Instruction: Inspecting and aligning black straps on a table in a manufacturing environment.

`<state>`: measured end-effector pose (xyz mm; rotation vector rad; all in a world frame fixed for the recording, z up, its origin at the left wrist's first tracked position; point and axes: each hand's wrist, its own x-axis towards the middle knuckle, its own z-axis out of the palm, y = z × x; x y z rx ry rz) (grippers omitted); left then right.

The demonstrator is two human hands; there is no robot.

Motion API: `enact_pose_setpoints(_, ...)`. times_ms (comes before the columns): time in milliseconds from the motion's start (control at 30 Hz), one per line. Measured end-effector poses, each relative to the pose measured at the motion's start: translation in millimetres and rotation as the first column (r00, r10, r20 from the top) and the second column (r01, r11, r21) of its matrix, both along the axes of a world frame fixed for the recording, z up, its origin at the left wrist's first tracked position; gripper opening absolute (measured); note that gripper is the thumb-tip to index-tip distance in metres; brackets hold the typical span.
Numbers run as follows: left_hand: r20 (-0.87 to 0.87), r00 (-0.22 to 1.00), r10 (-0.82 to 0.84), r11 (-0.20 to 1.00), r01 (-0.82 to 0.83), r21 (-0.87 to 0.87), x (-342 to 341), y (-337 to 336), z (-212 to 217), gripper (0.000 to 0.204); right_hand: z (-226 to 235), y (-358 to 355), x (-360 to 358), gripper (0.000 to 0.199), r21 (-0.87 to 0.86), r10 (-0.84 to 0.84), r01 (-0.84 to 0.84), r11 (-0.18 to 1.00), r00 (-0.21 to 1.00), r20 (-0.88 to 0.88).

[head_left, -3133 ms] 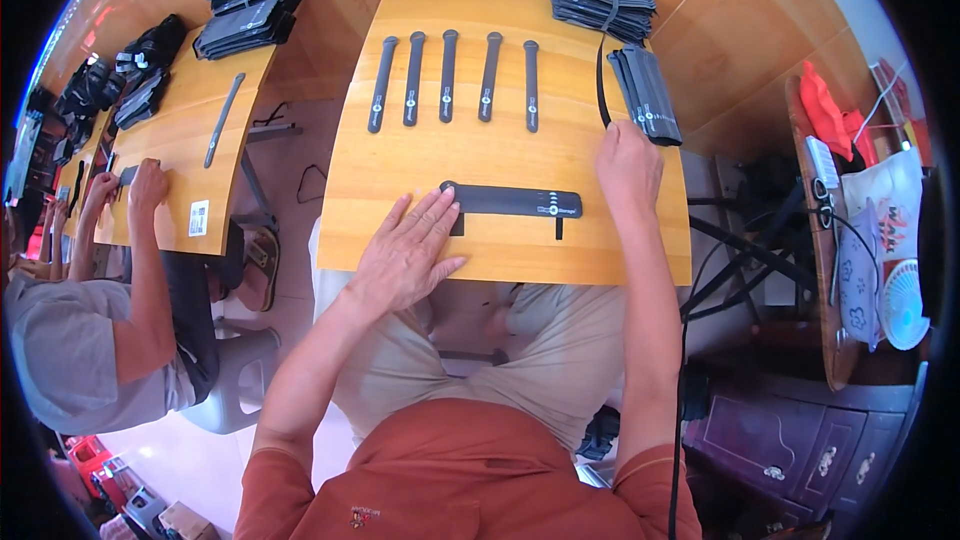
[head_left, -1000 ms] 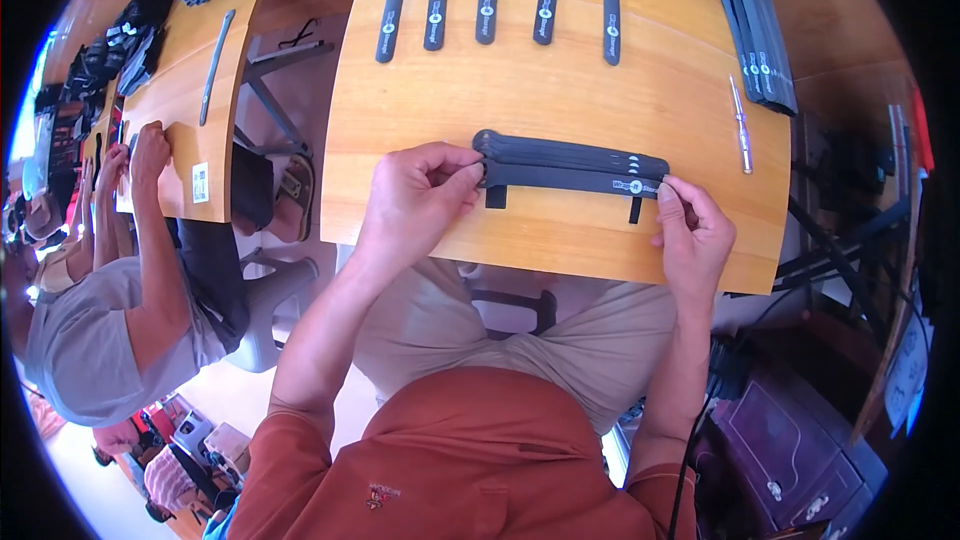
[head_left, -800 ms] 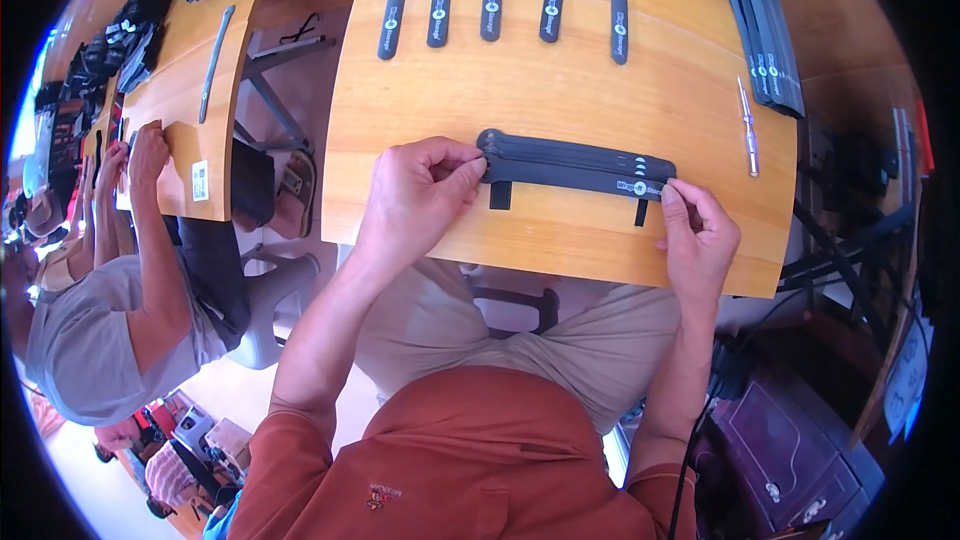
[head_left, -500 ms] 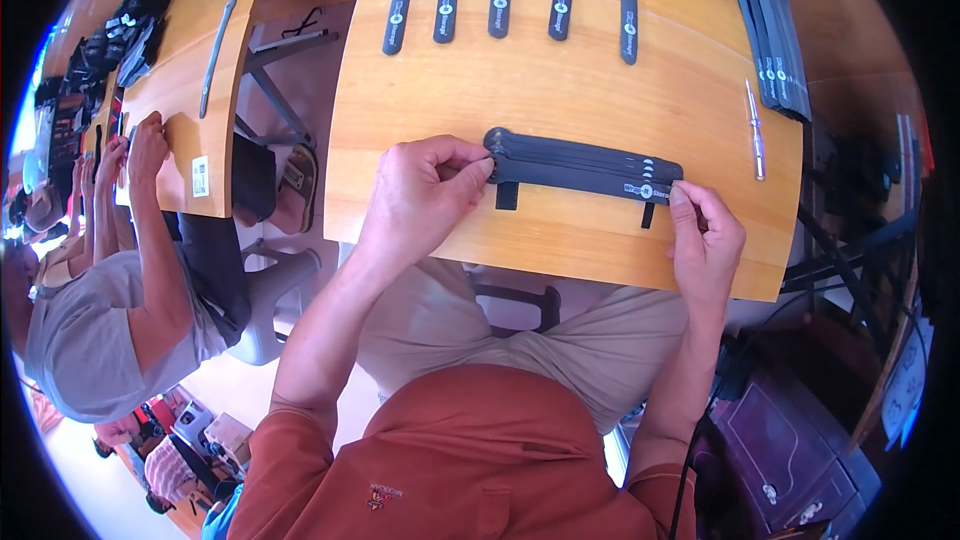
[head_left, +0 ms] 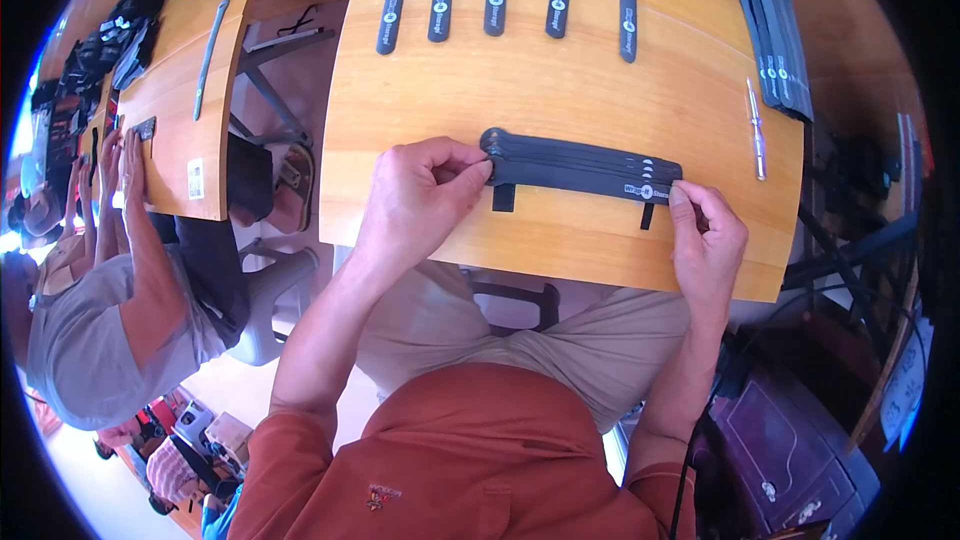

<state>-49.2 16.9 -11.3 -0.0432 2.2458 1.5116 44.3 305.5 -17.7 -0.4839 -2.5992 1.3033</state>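
Note:
A fanned stack of dark grey fabric straps (head_left: 580, 162), rounded at the left end and printed in white near the right, lies across the near part of the table. My left hand (head_left: 425, 195) pinches the left end of the nearest strap between thumb and fingers. At its other end, my right hand (head_left: 708, 230) holds the right tip, thumb on top. Two short black strips, a left one (head_left: 504, 199) and a right one (head_left: 648, 215), stick out from under the stack toward me.
Several single straps (head_left: 495, 0) lie in a spaced row at the far side of the wooden table (head_left: 480, 90). A screwdriver-like tool with a clear handle (head_left: 757, 145) and a strap pile (head_left: 775, 45) are at the right. On the left, a co-worker (head_left: 110, 310) sits at another table (head_left: 185, 120).
The nearest strap sits slightly closer against the stack. My hands keep their pinch at both ends. The co-worker's hands have moved down toward the other table's surface.

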Motion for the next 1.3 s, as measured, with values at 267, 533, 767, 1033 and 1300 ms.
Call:
enact_pose_setpoints(267, 0.002, 1.000, 0.020, 1.000, -0.020, -0.002, 1.3, -1.3, -2.8, 0.014, -5.1, 0.9, 0.6, 0.010, -0.047, -0.004, 0.003, 0.999, 1.000, -0.024)
enact_pose_setpoints(533, 0.017, 0.999, 0.029, 0.999, -0.029, -0.015, 1.4, -1.9, -2.5, 0.013, -2.9, -0.6, 1.0, 0.010, -0.041, -0.002, 0.001, 0.999, 1.000, -0.011)
enact_pose_setpoints(767, 0.039, 0.999, 0.032, 0.999, -0.032, 0.008, 1.4, -2.7, -2.1, 0.013, -2.4, -0.5, -0.7, 0.009, 0.064, 0.051, -0.046, 0.997, 0.995, -0.082)
enact_pose_setpoints(1033, 0.016, 1.000, 0.015, 0.999, -0.015, 0.028, 1.9, -3.5, -5.2, 0.012, -3.9, 0.0, 0.3, 0.009, 0.090, 0.058, -0.051, 0.995, 0.995, -0.086)
enact_pose_setpoints(1300, -0.001, 1.000, 0.026, 0.999, -0.026, 0.031, 3.8, -4.0, -8.1, 0.012, -5.5, -0.7, -0.2, 0.009, 0.066, 0.053, -0.046, 0.997, 0.994, -0.100)
